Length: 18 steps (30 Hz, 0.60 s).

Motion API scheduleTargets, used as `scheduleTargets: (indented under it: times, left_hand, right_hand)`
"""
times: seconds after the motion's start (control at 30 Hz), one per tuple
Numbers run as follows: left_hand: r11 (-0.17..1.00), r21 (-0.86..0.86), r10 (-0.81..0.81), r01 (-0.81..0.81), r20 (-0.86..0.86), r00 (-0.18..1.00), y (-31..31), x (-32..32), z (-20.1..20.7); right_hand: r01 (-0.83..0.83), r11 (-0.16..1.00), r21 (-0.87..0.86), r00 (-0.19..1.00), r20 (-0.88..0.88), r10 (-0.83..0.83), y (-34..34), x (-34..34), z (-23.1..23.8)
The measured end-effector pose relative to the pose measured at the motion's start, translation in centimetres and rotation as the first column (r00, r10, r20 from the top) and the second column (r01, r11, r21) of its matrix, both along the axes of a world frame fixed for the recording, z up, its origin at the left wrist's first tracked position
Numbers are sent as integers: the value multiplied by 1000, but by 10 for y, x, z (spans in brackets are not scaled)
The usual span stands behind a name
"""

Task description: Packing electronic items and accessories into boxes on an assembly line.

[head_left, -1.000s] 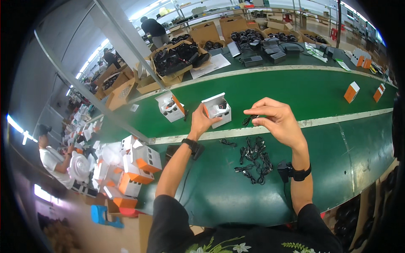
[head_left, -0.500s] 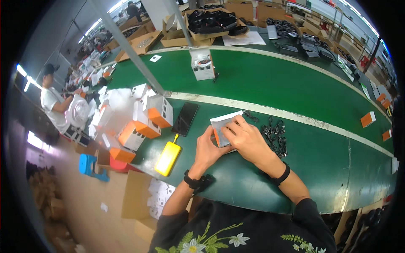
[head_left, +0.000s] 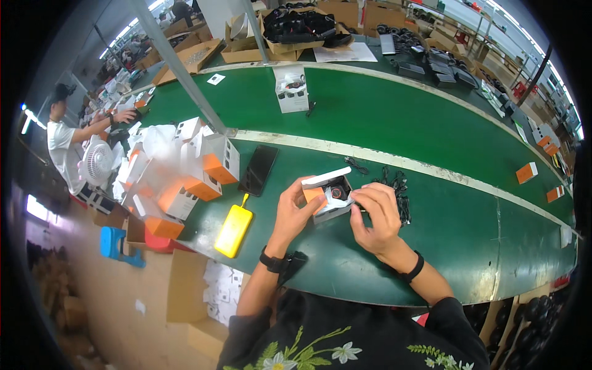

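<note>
A small white and orange carton (head_left: pixel 333 214) stands on the green table with its lid raised. Inside it sits a round black device (head_left: pixel 337 192) amid thin white wrapping (head_left: pixel 337 202). My left hand (head_left: pixel 293 213) grips the carton's left side, its thumb on the orange flap (head_left: pixel 314 195). At the right edge of the carton is my right hand (head_left: pixel 377 219), fingers curled and thumb bent in by the wrapping; what it pinches is hidden. Several coiled black cables (head_left: pixel 398 191) lie just beyond my right hand.
Left of my hands lie a black phone (head_left: pixel 258 171) and a yellow power bank (head_left: pixel 234 230). Open cartons (head_left: pixel 203 163) pile up farther left, near a white fan (head_left: pixel 97 161) and a person (head_left: pixel 65 139). Another open carton (head_left: pixel 291 89) stands across the divider strip.
The carton's lid is now up and the black device inside shows; before, my right hand covered its grey top. My right hand has shifted to the carton's right side. The person's arm has reached out.
</note>
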<state>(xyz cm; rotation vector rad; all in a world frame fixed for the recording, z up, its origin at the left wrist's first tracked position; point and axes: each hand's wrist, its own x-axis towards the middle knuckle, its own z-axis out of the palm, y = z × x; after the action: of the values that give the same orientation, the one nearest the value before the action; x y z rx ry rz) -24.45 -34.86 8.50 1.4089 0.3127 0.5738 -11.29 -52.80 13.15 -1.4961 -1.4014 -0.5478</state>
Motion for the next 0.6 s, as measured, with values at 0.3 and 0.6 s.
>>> scheduleTargets:
  times: [0.3,0.6]
  left_hand:
    - [784,614,5,-93,143,990,6,-5,12]
    - [569,804,101,-172,140,985,-3,-5,22]
  right_hand:
    - [-335,910,-244,941,-45,335,-3,7,-20]
    - [-17,997,-78,990,141,28,-15,16,-3]
